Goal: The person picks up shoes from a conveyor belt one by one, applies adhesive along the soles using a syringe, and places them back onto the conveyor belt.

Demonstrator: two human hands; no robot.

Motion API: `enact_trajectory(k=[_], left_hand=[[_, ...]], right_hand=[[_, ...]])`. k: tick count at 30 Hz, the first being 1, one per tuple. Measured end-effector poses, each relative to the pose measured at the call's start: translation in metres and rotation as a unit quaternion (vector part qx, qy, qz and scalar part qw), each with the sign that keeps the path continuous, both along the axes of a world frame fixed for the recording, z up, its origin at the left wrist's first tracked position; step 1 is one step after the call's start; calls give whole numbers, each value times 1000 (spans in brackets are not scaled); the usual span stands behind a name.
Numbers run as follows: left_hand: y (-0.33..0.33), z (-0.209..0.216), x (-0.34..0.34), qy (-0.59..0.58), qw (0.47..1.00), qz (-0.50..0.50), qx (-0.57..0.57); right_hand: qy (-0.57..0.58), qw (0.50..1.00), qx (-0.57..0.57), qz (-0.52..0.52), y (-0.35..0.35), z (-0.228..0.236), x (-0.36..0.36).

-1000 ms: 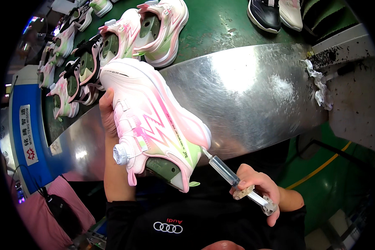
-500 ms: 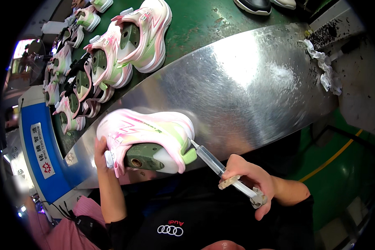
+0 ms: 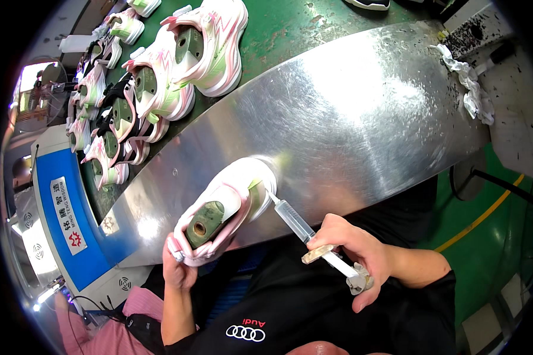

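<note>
My left hand [image 3: 179, 270] grips a white and pink shoe [image 3: 237, 180] with light green trim, its fingers partly hidden behind the shoe. A dark green shoe last [image 3: 206, 223] fills the shoe's opening. The shoe is held tilted over the near edge of a metal worktop [image 3: 331, 142]. In my right hand [image 3: 361, 248] is a clear syringe [image 3: 295, 221], fingers around its flange and thumb near the plunger end, which is wrapped in something greyish. The syringe's tip is at the side of the shoe, close to the sole edge; whether it touches is too small to tell.
Rows of similar shoes [image 3: 213, 53] on lasts stand on a green surface at the far left. A blue and white machine panel [image 3: 65, 207] is at the left. Crumpled white paper [image 3: 465, 83] lies at the worktop's right end. A person in pink [image 3: 142, 305] shows at lower left.
My left hand has turned the shoe, swinging its toe end toward me and bringing another stretch of its side to the syringe tip. The syringe has shifted slightly left.
</note>
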State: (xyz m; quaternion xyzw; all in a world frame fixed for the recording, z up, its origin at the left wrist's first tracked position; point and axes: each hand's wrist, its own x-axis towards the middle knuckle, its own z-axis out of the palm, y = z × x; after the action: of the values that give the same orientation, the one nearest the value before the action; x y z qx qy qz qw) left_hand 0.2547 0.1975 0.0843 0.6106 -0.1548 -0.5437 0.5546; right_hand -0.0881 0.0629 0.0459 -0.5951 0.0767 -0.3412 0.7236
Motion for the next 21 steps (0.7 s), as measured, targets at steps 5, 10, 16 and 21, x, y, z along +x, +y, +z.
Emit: enact_trajectory(k=[5,10,16,21], left_hand=[[12,3,-19,77,997,-26,10],[18,1,-35,177,984,-24,-1],[18,-5,-61,264,963,-52,-15],[14,-13,-76,337,939,-65,-36]], right_hand=[[11,1000,2,-3,5,5,0],[24,1000,13,-8,10,13,-3],[30,999,24,-10,12,25,0],[47,998,36,19,12,43,-2]])
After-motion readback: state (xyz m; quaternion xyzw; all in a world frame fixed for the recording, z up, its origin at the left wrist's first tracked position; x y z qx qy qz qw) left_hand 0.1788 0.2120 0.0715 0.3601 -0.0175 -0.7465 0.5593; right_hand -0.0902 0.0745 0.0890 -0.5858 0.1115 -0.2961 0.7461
